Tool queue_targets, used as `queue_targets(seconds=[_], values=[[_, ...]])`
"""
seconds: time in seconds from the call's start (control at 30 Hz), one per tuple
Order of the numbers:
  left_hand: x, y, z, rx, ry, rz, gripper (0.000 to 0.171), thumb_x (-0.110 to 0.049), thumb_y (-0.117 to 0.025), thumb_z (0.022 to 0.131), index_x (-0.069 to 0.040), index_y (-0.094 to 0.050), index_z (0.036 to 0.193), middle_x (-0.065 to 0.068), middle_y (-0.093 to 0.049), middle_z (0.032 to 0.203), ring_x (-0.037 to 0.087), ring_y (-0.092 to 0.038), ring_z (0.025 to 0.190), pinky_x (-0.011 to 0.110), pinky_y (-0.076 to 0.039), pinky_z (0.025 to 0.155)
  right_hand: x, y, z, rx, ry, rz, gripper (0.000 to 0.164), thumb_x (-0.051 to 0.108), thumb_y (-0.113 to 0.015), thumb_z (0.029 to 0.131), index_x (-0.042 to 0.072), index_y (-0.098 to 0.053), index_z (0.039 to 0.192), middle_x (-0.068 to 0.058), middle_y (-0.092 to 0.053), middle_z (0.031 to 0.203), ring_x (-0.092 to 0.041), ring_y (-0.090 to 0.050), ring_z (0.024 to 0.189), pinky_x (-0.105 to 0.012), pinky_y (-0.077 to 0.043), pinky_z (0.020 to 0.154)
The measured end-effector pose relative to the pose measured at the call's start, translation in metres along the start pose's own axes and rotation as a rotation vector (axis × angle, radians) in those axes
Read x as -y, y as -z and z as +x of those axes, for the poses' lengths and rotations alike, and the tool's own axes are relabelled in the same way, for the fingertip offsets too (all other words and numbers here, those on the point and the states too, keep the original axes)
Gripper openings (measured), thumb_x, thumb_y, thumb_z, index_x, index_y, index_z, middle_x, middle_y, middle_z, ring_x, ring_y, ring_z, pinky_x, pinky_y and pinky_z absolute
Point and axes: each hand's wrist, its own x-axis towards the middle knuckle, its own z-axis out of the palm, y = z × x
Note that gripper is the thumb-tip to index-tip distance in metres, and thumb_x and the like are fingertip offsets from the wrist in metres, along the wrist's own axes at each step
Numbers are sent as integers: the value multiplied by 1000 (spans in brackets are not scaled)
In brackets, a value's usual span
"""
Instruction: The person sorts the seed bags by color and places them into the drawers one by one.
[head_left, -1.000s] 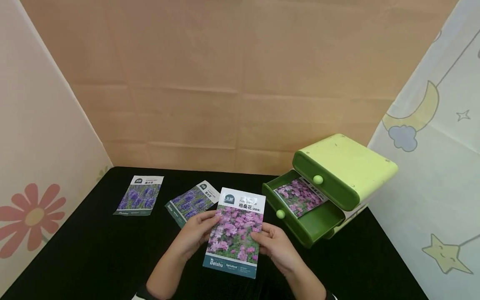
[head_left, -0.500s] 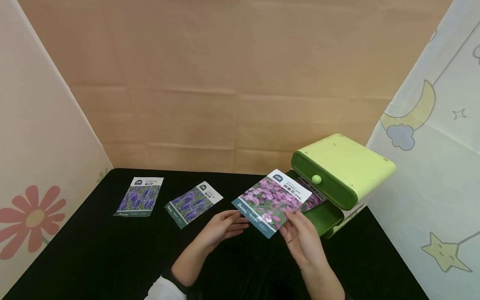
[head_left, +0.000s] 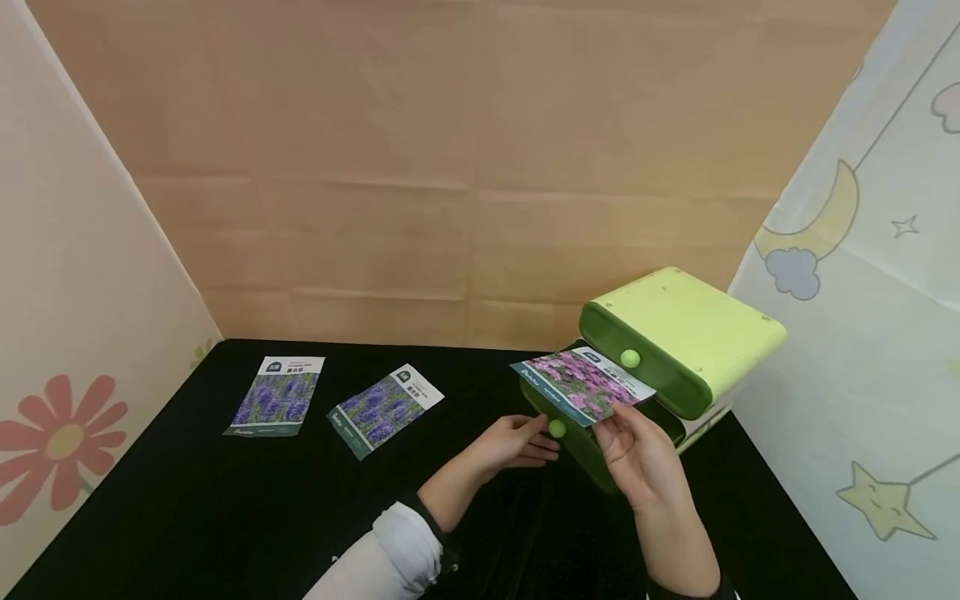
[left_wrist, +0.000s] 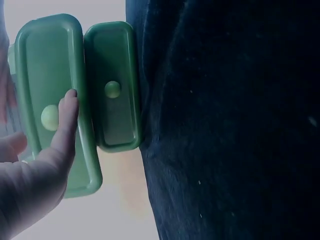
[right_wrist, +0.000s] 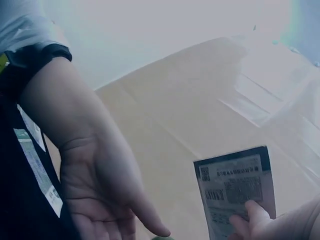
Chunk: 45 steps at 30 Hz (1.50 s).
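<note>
In the head view my right hand [head_left: 641, 458] pinches a seed packet [head_left: 585, 383] with pink flowers by its near edge. The packet hangs tilted over the pulled-out lower drawer [head_left: 588, 454] of a green drawer box [head_left: 686, 333]. Its printed back side shows in the right wrist view, where the packet [right_wrist: 232, 185] is between thumb and fingers. My left hand [head_left: 517, 443] is at the drawer's front, fingers extended beside the round knob [head_left: 557, 427]. The left wrist view has a straight finger [left_wrist: 67, 122] alongside the knob [left_wrist: 50, 117]; whether it touches is unclear.
Two seed packets with purple flowers lie on the black table: one at the far left [head_left: 276, 396], another [head_left: 386, 410] nearer the middle. The upper drawer [head_left: 645, 362] is pushed in. A brown paper backdrop [head_left: 375, 208] stands behind, with patterned sheets on both sides.
The pink-flower packet has moved right from between both hands to above the open drawer, carried by the right hand. My left hand let go of it and moved right to the drawer knob.
</note>
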Motion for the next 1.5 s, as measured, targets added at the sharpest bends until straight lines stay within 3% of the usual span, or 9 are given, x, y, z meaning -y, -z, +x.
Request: queue_targets(seconds=[0.23, 0.4, 0.53, 0.67, 0.97, 1.07, 1.2, 1.33, 1.5], values=[[6, -15, 8, 20, 3, 25, 50, -32, -48, 102, 10, -51, 128, 26, -68, 108, 37, -67, 103, 46, -55, 90, 2, 11, 2, -27, -89, -64, 68, 6, -31, 105, 5, 18, 152, -1, -64, 118, -9, -63, 112, -18, -43, 102], [5, -14, 11, 15, -10, 27, 47, -30, -49, 102, 11, -53, 125, 25, -69, 107, 37, -68, 103, 47, -54, 91, 6, 14, 11, -63, -138, -152, 64, 8, -28, 105, 4, 16, 152, 2, -62, 121, -5, -62, 112, -19, -36, 108], [3, -12, 12, 7, 0, 27, 45, -30, -50, 101, 10, -56, 122, 22, -71, 104, 34, -69, 101, 44, -55, 90, 13, 14, 21, -115, -176, -193, 59, 10, -22, 106, 5, 15, 153, -12, -29, 153, 0, -62, 107, -18, -33, 110], [3, -12, 13, 5, 12, 13, 44, -30, -51, 101, 9, -58, 120, 21, -71, 103, 31, -70, 99, 42, -56, 89, 15, 17, 27, -148, -243, -194, 57, 8, -15, 105, 5, 17, 151, -13, 6, 161, 0, -63, 105, -17, -30, 111], [4, -13, 13, -7, 11, 20, 41, -29, -51, 101, 8, -61, 116, 21, -72, 102, 32, -70, 99, 42, -56, 88, 14, 30, 39, -209, -288, -217, 57, 9, -15, 104, 6, 19, 150, -12, 7, 161, -8, -52, 123, -19, -26, 113], [4, -13, 14, -7, 12, 24, 41, -29, -51, 101, 8, -61, 116, 21, -72, 102, 31, -70, 99, 42, -56, 88, 16, 33, 44, -231, -282, -205, 56, 7, -11, 103, 6, 19, 150, -13, 8, 161, -14, -27, 142, -24, -19, 117], [3, -13, 13, -6, 12, 25, 42, -29, -51, 101, 8, -61, 118, 22, -71, 103, 31, -70, 99, 42, -56, 89, 18, 37, 52, -262, -263, -148, 55, 8, -7, 103, 8, 25, 148, -10, 18, 160, -20, 5, 149, -27, -7, 120], [3, -14, 12, -7, 1, 26, 43, -29, -51, 101, 9, -60, 119, 22, -71, 104, 32, -70, 100, 42, -56, 89, 19, 41, 60, -320, -229, -116, 56, 11, -9, 104, 12, 21, 150, -5, 16, 161, -16, 4, 149, -25, -10, 120], [2, -15, 13, -14, 0, 26, 42, -29, -51, 101, 8, -60, 119, 22, -72, 103, 31, -70, 99, 42, -56, 88, 22, 42, 60, -381, -209, -120, 58, 8, -16, 103, 17, 8, 155, -1, -15, 160, -9, -11, 149, -20, -22, 117]])
